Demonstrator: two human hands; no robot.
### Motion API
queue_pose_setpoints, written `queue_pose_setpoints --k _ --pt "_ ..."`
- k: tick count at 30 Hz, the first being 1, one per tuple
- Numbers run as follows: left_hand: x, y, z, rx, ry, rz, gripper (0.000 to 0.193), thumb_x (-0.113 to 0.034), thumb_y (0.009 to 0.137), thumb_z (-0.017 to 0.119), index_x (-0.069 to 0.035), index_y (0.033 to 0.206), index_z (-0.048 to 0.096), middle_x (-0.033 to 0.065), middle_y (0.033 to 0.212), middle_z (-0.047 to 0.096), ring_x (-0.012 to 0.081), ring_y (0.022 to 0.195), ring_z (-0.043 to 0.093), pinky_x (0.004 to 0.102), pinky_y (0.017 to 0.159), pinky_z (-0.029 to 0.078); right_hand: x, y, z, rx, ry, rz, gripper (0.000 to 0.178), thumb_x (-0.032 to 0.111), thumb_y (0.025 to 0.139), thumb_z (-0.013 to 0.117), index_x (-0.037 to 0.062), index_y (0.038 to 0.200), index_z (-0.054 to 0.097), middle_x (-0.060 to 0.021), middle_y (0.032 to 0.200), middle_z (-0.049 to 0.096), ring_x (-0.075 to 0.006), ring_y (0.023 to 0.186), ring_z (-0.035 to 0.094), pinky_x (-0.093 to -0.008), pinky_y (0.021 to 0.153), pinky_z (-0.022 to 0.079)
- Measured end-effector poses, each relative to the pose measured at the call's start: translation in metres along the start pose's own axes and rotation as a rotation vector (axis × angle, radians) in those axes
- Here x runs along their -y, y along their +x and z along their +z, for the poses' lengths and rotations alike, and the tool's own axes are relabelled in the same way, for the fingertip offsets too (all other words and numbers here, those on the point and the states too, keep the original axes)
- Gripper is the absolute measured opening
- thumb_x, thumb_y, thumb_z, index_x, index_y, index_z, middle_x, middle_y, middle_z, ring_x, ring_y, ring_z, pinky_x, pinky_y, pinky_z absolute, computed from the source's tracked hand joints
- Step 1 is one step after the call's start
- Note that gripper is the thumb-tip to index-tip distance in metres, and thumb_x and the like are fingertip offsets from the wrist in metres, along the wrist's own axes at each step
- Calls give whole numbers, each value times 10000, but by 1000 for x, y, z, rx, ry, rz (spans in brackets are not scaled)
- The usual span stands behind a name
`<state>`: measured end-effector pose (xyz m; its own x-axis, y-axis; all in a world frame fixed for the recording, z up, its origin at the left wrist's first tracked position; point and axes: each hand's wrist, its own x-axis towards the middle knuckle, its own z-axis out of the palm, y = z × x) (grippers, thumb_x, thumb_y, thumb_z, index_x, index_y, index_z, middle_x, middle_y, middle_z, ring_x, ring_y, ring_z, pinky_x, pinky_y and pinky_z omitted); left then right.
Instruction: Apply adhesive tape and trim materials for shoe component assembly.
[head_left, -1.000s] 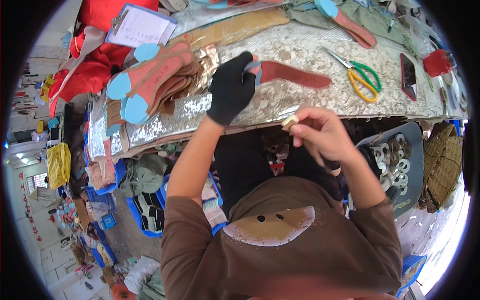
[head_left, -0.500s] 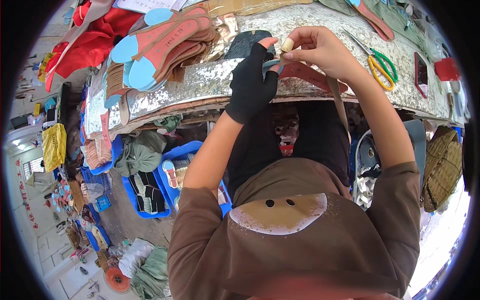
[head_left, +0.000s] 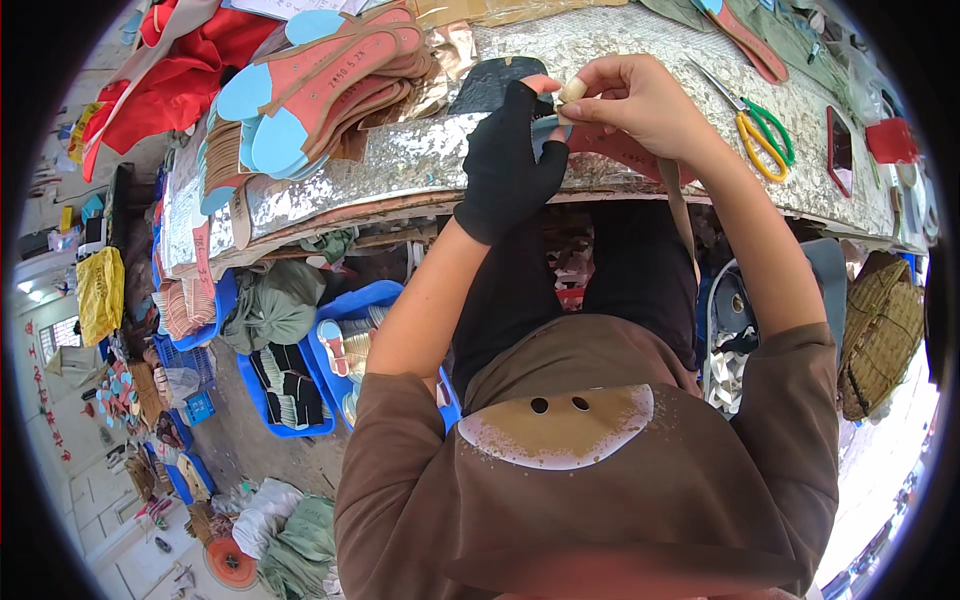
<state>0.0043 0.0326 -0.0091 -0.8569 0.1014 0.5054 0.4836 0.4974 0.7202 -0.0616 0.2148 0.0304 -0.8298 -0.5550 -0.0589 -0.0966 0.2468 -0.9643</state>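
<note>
1. Nearest is the person's brown shirt (head_left: 640, 490), printed with a tan-and-white patch; dark trousers (head_left: 640, 265) run under the counter's near edge.
2. Below that edge, blue bins (head_left: 246, 383) of stacked pieces stand on the left, a grey container (head_left: 826, 270) and a woven basket (head_left: 885, 340) on the right.
3. The counter (head_left: 400, 165) is worn, its pale, silvery surface blotched with dark patches.
4. Just in from the middle of its near edge, the left hand (head_left: 515, 155), in a black fingerless glove, has a narrow grip, thumb and fingers closed on the insole (head_left: 620, 150).
5. The bare right hand (head_left: 630, 100) has a narrow grip too, pinching a small cream piece (head_left: 572, 90) at the insole's blue end. A tan strip (head_left: 678, 205) hangs over the near edge below.
6. The insole is slim, its long part red with small dark marks, partly hidden by the right hand.
7. Toward the left end lies a pile of insoles (head_left: 345, 95), red and blue with tan edges, bearing dark stamped characters.
8. Scissors (head_left: 742, 106) with green and yellow handles and a phone (head_left: 841, 150) lie toward the right end.
9. At the far edge is white paper (head_left: 290, 6); off the left end, red characters mark a pale wall (head_left: 70, 490).
</note>
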Motion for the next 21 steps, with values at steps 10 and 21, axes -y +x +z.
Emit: queue_pose_setpoints --k 10,21 --pt "7 -3 7 -81 127 103 105 -59 875 652 -24 969 678 143 851 688 268 777 680 326 695 513 3 -14 -11 -88 -107 -125 174 175 897 689 19 965 652 25 744 567 -21 711 533 -206 645 445" --pt "1 1 0 -16 93 6 99 -104 868 659 -40 940 681 145 814 677 283 717 657 345 648 494 -14 -25 -31 -25 -347 -164 200 191 872 718 -3 840 677 33 702 451 -62 645 389 -252 574 316"
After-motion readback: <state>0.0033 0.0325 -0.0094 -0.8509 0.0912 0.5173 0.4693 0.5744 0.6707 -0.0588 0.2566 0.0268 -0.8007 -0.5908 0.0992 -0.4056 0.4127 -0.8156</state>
